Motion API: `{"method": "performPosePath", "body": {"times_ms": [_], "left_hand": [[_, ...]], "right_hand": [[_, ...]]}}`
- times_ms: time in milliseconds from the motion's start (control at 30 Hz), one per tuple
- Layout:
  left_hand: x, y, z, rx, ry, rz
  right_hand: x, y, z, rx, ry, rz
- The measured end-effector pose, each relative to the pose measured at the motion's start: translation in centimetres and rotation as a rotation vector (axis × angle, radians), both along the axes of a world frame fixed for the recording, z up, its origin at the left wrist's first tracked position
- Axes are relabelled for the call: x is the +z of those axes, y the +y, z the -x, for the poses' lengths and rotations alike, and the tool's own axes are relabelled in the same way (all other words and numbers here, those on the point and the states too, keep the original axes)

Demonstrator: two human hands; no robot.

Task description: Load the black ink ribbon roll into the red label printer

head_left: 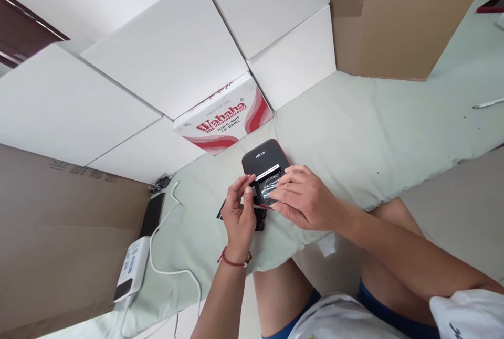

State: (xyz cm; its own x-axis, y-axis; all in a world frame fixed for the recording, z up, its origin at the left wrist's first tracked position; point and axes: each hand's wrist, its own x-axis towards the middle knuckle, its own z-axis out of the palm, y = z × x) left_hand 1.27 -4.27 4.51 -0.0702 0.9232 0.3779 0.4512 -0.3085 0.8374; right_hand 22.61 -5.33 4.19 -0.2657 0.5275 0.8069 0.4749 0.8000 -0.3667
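A flat black device (258,156) with rounded corners and a red rim lies on the green cloth, below a printed white box. Its lower half has an open recess holding a shiny, film-like piece (269,188), with a white strip along the upper edge. My left hand (239,210), a red cord bracelet on its wrist, grips the device's left edge with bent fingers and a raised thumb. My right hand (305,197) grips the right side, its fingertips reaching over the shiny piece. Partly hidden by my left hand is another small black object (260,219).
White boxes (165,50) stand behind, one printed Wahaha (224,118). Cardboard boxes (66,239) flank them left and right. A white power bank or adapter (133,268) with a white cable (173,272) and a black phone-like slab (153,214) sit at left. A white pen (488,103) lies far right.
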Motion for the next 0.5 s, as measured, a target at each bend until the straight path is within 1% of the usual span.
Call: {"method": "performPosePath", "body": {"times_ms": [67, 133, 267, 367, 500], "left_hand": [[0.1, 0.6, 0.1, 0.047, -0.085, -0.022], [0.2, 1.3, 0.3, 0.049, -0.159, 0.002], [-0.3, 2.6, 0.9, -0.077, -0.324, 0.164], [-0.7, 3.0, 1.2, -0.168, -0.516, 0.27], [-0.9, 3.2, 1.4, -0.232, -0.758, 0.423]], "right_hand": [[-0.5, -0.1, 0.0, -0.028, -0.008, -0.034], [-0.9, -0.2, 0.0, -0.036, 0.007, -0.075], [-1.5, -0.5, -0.3, -0.023, 0.038, -0.12], [-1.9, -0.7, -0.4, -0.016, 0.055, -0.12], [-2.1, -0.7, -0.4, 0.003, 0.069, -0.101]]}}
